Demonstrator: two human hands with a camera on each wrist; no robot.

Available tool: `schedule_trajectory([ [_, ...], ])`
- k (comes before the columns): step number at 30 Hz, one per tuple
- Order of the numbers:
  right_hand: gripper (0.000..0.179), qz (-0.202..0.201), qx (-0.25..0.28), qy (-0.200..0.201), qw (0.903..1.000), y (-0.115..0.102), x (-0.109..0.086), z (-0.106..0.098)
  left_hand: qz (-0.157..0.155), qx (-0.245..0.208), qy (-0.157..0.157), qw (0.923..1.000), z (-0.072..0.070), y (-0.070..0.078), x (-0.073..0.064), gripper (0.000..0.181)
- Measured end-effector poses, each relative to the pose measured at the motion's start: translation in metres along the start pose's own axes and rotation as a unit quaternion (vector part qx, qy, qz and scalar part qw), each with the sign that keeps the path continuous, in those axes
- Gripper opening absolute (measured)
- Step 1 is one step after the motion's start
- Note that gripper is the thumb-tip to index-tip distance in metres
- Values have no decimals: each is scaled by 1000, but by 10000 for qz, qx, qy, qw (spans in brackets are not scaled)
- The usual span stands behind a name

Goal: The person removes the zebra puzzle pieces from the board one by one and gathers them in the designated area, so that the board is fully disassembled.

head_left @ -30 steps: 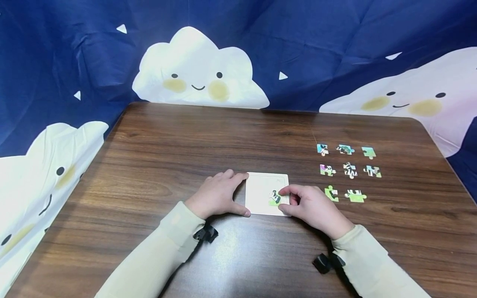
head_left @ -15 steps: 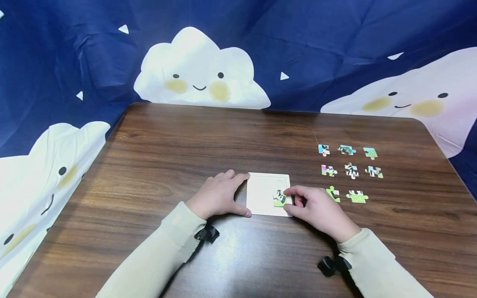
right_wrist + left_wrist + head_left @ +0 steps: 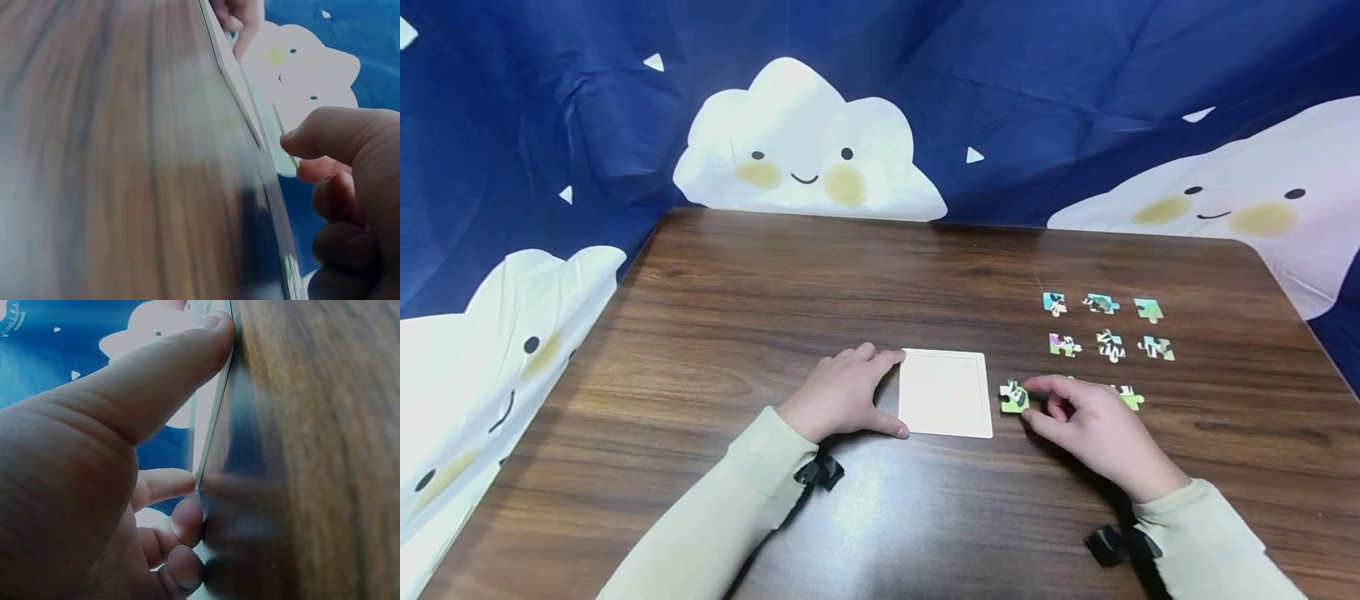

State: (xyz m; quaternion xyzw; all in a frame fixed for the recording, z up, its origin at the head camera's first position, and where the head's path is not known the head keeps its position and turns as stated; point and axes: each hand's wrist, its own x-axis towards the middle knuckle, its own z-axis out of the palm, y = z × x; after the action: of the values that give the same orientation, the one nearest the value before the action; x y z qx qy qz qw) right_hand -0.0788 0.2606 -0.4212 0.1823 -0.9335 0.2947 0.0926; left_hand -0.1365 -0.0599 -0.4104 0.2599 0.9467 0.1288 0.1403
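My left hand point(image 3: 846, 392) rests at the left side of a square white puzzle tray point(image 3: 945, 393). Its thumb and forefinger are spread, touching the two left corners. Between thumb and forefinger my right hand point(image 3: 1090, 425) pinches a jigsaw piece point(image 3: 1013, 397) with a green and black-and-white print, just right of the tray. The right wrist view has that piece point(image 3: 279, 120) edge-on, raised above the table. Nothing lies in the tray's recess.
Several other jigsaw pieces lie in rows on the wooden table point(image 3: 775, 283), among them a middle one point(image 3: 1109, 345). My right hand partly covers the nearest row, where a green piece point(image 3: 1129, 397) shows. A blue cloud-print cloth point(image 3: 1000, 67) hangs behind.
My right hand has carried the jigsaw piece rightward, from over the tray to beyond its right edge. The left hand stays at the tray's left corners.
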Motion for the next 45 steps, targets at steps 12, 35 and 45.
schedule_trajectory([
  [12, 32, 96, -371, 562, 9977, 36, -24, -26, -20, 0, 29, 10000, 1, 0, 1, 103],
  [35, 22, 1374, -85, 402, 9897, 82, -50, -69, 91, 16, 77, 9999, 0, -1, 2, 106],
  [45, 22, 1708, -230, 315, 9845, 101, -60, -81, 64, 43, 51, 10000, 0, 0, 0, 105],
])
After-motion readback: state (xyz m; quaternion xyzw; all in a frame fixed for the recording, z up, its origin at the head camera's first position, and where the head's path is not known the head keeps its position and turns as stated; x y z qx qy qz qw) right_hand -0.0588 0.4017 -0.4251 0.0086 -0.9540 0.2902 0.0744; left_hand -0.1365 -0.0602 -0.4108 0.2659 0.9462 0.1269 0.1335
